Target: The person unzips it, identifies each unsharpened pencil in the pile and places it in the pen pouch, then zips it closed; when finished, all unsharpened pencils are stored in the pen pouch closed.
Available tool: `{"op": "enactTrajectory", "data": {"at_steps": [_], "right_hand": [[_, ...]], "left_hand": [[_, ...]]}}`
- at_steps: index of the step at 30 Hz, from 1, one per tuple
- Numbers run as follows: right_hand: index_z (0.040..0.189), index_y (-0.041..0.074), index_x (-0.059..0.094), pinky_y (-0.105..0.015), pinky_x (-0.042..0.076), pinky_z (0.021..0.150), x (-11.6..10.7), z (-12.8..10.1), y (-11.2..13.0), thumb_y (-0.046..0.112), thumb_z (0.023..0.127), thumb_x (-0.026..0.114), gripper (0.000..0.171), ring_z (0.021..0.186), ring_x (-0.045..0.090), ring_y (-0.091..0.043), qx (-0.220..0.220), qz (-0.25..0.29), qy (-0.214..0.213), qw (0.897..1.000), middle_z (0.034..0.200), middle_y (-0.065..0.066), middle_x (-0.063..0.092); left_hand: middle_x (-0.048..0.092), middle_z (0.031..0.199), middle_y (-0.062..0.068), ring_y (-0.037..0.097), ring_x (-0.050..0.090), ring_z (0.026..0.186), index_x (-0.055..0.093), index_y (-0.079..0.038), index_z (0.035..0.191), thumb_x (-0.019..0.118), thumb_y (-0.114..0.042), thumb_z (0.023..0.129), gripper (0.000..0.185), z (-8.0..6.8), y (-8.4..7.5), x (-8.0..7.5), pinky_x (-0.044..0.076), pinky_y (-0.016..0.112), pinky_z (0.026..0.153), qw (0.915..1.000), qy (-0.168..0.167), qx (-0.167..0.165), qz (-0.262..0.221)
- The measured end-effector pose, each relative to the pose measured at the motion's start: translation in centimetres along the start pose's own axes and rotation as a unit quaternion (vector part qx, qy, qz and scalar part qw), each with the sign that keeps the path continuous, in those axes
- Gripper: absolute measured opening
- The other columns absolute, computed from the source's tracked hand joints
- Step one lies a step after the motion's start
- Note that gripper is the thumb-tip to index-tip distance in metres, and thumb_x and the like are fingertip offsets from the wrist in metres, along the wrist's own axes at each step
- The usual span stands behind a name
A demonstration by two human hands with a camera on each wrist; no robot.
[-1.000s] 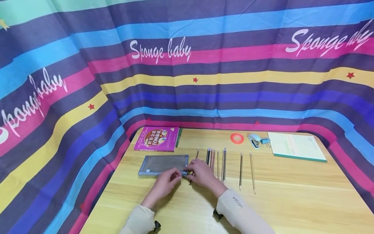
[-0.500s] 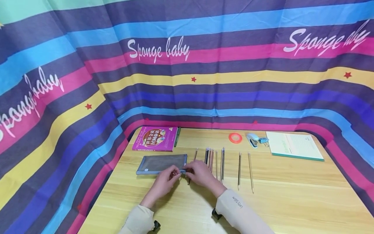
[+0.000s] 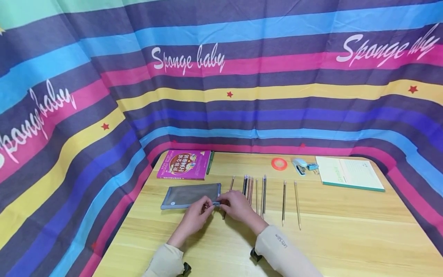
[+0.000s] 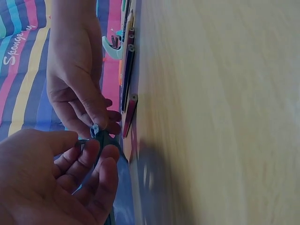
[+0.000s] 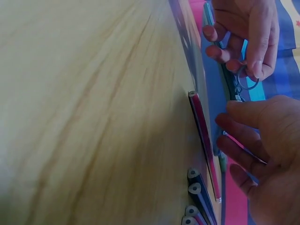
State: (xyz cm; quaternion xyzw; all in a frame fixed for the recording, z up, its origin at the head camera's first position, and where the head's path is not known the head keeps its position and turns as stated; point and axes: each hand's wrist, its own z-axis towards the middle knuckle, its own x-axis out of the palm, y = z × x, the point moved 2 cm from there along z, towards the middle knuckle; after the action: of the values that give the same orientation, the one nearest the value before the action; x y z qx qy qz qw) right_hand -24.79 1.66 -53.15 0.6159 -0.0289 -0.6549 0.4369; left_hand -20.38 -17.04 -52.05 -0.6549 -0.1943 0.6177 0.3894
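One grey mesh pouch (image 3: 194, 194) on the table (image 3: 328, 250), left hand (image 3: 198, 212) and right hand (image 3: 239, 206) meeting at its near right corner.
Both angle inward; left pinches a thin ring (image 5: 242, 86) there, right grips the corner between thumb and fingers, over a pencil (image 3: 232, 183).

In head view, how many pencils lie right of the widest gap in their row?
2: a black pencil past the gap and a tan pencil beyond it, rightmost in the row. Both show whole; the right hand partly covers other pencils to the left.
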Motion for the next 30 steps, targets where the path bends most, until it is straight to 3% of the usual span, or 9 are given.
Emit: {"op": "enactTrajectory", "data": {"at_steps": [4,15,30], "right_hand": [[0.109,0.020,0.080,-0.020,0.054,0.074,-0.05,-0.10,-0.05,0.015,0.092,0.078,0.018,0.077,0.062,-0.003,0.005,0.010,-0.002,1.000,0.092,0.007,0.076],[0.106,0.018,0.080,-0.019,0.056,0.074,-0.20,-0.08,-0.23,0.013,0.091,0.078,0.016,0.078,0.065,-0.003,0.015,0.026,-0.005,1.000,0.093,0.005,0.077],[0.102,0.019,0.080,-0.020,0.056,0.074,-0.64,0.00,-0.60,0.012,0.090,0.079,0.014,0.075,0.065,-0.002,0.035,0.038,0.013,0.999,0.088,0.007,0.076]], "left_hand": [[0.056,0.078,-0.008,0.007,0.051,0.068,0.057,-0.021,0.095,0.061,-0.021,0.105,0.011,0.05,-0.03,0.10,0.046,0.022,0.060,0.9996,-0.016,0.002,0.023],[0.054,0.077,-0.010,0.007,0.049,0.070,0.056,-0.022,0.093,0.063,-0.018,0.103,0.013,0.27,-0.20,0.10,0.043,0.022,0.063,0.9987,-0.030,0.003,0.041],[0.065,0.084,-0.008,0.007,0.055,0.074,0.059,-0.025,0.091,0.065,-0.017,0.102,0.015,0.36,-0.05,0.14,0.047,0.022,0.067,0.9979,-0.045,-0.004,0.046]]}}
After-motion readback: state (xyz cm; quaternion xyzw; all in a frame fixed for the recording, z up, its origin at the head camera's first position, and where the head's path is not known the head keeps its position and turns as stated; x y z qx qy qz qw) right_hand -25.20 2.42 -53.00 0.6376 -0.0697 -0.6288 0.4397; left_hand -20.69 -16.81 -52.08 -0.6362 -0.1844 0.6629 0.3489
